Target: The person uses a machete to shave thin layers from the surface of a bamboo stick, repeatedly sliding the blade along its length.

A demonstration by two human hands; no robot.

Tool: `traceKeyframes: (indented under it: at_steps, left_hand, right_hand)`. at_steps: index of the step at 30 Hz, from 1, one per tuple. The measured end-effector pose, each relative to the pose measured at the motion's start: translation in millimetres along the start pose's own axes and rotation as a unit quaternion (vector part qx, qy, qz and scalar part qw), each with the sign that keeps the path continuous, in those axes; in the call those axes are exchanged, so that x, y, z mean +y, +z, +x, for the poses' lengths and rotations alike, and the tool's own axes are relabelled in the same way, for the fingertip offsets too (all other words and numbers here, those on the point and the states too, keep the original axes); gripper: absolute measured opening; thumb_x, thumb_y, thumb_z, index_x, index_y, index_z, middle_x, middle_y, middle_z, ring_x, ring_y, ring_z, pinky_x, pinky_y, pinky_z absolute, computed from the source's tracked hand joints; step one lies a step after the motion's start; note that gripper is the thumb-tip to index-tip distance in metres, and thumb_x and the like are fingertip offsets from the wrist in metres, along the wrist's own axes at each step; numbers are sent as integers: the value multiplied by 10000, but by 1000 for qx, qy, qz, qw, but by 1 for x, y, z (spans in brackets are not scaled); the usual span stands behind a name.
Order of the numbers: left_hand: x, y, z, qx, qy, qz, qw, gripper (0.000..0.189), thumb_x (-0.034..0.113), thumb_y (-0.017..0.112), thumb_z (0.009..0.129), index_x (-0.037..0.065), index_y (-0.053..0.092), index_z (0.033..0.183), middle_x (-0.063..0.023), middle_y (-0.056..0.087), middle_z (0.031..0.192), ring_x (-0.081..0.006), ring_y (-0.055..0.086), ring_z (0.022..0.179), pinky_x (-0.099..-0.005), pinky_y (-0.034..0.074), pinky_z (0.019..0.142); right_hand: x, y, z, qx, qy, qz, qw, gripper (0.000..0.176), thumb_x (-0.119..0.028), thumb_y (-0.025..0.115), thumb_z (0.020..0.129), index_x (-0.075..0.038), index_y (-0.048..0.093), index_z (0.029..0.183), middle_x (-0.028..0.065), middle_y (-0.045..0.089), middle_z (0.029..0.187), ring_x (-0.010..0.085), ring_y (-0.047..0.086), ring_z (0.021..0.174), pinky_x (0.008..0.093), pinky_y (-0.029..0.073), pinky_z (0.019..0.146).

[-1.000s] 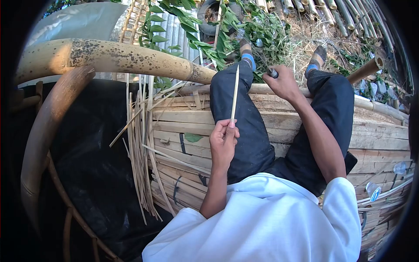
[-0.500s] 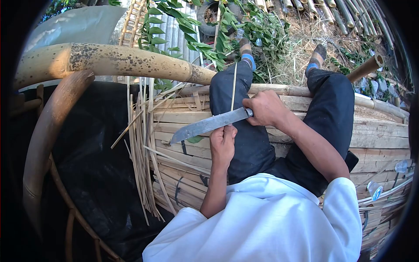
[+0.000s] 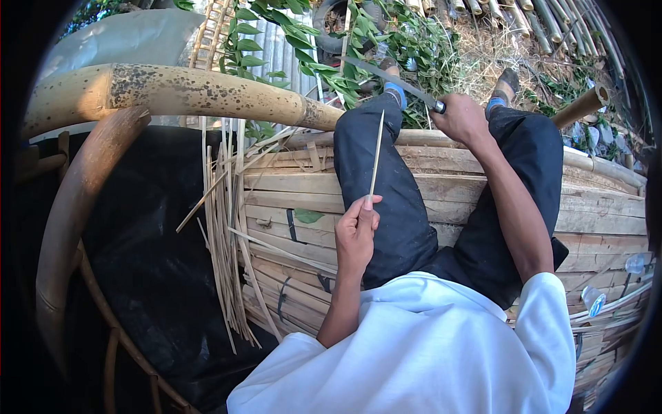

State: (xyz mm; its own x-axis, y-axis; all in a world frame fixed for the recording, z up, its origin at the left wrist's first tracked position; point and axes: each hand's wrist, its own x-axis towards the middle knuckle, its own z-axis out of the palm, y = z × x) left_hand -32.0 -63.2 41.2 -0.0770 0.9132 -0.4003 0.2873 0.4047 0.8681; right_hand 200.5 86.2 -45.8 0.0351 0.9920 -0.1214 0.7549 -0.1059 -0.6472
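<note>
A thin bamboo strip (image 3: pixel 376 155) is pinched at its lower end between the thumb and fingers of the left hand (image 3: pixel 356 233), which is closed on it in front of the left thigh. The strip is held nearly upright, tilted slightly to the right, and its free tip is seen over the knee of the dark trousers (image 3: pixel 407 228). A knife (image 3: pixel 393 83) is gripped in the right hand (image 3: pixel 460 119), whose fingers are wrapped fully round the handle. This hand is raised beyond the right knee, well apart from the strip. The blade is pointed away, up and to the left, towards the green leaves (image 3: pixel 276 34), and is kept apart from the strip. The legs are stretched out across a platform (image 3: pixel 607 221) made of flat bamboo slats, and a white shirt (image 3: pixel 414 345) is seen at the bottom edge. To the left of the left hand, a bundle (image 3: pixel 224 234) of long thin slivers is laid at the platform's edge, partly over a black sheet (image 3: pixel 152 262). Beyond the bundle, a thick spotted pole (image 3: pixel 207 90) is laid across the view, and a curved pole (image 3: pixel 69 221) is bent down along the left side. A foot (image 3: pixel 507 83) is seen among dry grass beyond the platform.
</note>
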Motion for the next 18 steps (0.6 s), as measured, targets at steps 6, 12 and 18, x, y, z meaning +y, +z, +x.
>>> traceKeyframes:
  at_steps: [6,12,18]
  left_hand:
    - [-4,1,23,56,-6,-43,998,271,230,545,966,7,597,1111,39,498,666,11,317,492,-163,224,426]
    - [-2,1,33,34,17,-68,997,214,165,530,969,14,606,1100,15,570,756,-4,377,536,-163,294,458]
    - [3,5,29,19,0,-100,995,173,139,533,963,15,620,1049,-10,609,801,-8,372,508,-165,294,436]
  right_hand:
    - [-24,-6,-19,-48,-54,166,983,273,-297,645,747,-41,688,831,200,635,676,378,624,659,433,486,624]
    - [-54,14,-53,-97,-253,41,962,216,-265,669,681,-81,657,793,155,612,610,352,629,625,449,502,604]
    - [-60,30,-63,-129,-298,13,946,224,-272,674,643,-102,658,789,163,615,606,350,637,613,459,507,567]
